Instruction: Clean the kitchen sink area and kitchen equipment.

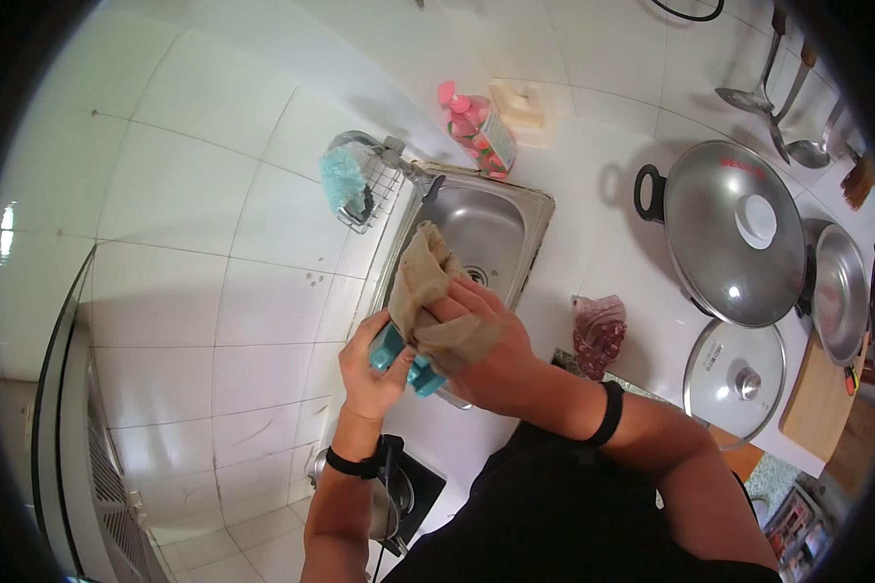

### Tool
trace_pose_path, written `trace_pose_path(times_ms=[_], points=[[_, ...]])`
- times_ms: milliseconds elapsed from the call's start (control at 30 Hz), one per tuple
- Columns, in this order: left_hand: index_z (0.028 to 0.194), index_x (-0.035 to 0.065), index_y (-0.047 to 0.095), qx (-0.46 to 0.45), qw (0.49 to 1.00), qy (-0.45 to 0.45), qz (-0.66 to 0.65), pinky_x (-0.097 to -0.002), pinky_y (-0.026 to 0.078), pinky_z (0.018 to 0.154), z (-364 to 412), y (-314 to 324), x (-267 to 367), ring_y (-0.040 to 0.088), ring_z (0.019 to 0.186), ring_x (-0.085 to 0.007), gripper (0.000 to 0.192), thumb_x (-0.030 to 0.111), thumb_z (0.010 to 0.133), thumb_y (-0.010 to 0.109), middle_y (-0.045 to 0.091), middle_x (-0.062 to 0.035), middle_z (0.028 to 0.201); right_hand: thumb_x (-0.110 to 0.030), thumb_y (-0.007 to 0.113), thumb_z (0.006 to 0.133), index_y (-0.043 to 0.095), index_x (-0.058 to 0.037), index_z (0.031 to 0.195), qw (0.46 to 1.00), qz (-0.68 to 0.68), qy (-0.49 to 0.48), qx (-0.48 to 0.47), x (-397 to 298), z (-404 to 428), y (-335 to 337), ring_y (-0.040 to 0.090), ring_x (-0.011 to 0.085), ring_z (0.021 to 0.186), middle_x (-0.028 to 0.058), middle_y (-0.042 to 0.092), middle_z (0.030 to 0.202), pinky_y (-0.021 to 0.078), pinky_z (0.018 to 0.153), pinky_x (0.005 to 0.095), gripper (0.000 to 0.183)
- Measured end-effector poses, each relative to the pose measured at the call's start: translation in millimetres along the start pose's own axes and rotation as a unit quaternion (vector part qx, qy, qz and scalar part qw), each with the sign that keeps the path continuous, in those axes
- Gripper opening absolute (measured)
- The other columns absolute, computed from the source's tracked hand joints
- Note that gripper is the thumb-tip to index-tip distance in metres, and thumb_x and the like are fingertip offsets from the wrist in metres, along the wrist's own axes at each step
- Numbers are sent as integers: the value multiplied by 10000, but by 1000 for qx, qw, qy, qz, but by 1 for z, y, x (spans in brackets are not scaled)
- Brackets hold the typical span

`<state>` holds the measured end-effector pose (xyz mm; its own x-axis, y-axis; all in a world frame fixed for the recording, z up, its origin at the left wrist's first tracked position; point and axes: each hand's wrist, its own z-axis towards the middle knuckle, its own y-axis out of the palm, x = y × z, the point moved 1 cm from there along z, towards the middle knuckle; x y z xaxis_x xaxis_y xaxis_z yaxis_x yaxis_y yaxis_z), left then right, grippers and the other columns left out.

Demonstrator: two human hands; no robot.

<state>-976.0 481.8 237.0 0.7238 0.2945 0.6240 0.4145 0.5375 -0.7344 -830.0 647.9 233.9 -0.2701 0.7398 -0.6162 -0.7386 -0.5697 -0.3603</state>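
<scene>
Over the near part of the stainless steel sink (pixel 481 211), my left hand (pixel 373 372) grips a teal object (pixel 386 347), whose full shape is hidden by the cloth and fingers. My right hand (pixel 485 350) holds a beige-brown cloth (pixel 419 280) against that object. Part of the cloth stands up past the fingers, above the basin. The drain shows just beyond my right fingers. A grey faucet (pixel 412 171) is at the sink's far left corner.
Beside the faucet, a wire rack (pixel 379 193) holds a light-blue mesh scrubber (pixel 343 178). A pink pump bottle (pixel 481 135) stands behind the sink. Rightward are a reddish cloth (pixel 599 335), a lidded wok (pixel 722 255), a glass lid (pixel 729 364) and a wooden board (pixel 817 408).
</scene>
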Motion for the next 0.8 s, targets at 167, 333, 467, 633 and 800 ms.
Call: trace_pose_path(times_ms=[167, 333, 467, 633, 800], points=[[1168, 21, 636, -5, 998, -54, 10, -348, 561, 755, -4, 19, -1, 714, 804, -285, 413, 83, 791, 794, 726, -155, 911, -111, 699, 740, 604, 28, 1285, 998, -45, 30, 41, 6, -13, 25, 495, 408, 1359, 221, 560, 1381, 359, 1170, 516, 571], [1096, 10, 641, -18, 995, -97, 0, -335, 544, 704, 3, 26, 0, 678, 719, -251, 322, 32, 795, 753, 708, -139, 818, -140, 712, 760, 644, 45, 1246, 997, -67, 32, 12, 16, -19, 39, 477, 407, 1386, 222, 568, 1392, 342, 1189, 507, 525], [1036, -9, 638, -48, 981, -182, -45, -322, 525, 680, 12, 26, -3, 626, 695, -184, 243, -1, 806, 719, 687, -114, 776, -175, 669, 742, 738, 15, 892, 994, -81, 35, -63, 27, -29, 62, 610, 387, 1146, 223, 684, 1089, 391, 1112, 505, 251], [1033, -9, 640, -3, 980, -176, -95, -309, 521, 693, 12, 39, -19, 619, 718, -161, 253, -30, 791, 709, 676, -106, 779, -177, 668, 768, 731, -7, 833, 966, 32, 205, -156, 49, -39, 94, 642, 377, 871, 191, 683, 908, 504, 912, 440, 193], [1057, 3, 650, -15, 981, -140, -133, -311, 533, 748, -1, 54, -27, 645, 777, -177, 341, -72, 728, 696, 697, -106, 831, -133, 593, 910, 660, 20, 1046, 641, 568, 515, -26, 45, -8, 63, 619, 143, 752, 43, 657, 893, 508, 648, 306, 216]])
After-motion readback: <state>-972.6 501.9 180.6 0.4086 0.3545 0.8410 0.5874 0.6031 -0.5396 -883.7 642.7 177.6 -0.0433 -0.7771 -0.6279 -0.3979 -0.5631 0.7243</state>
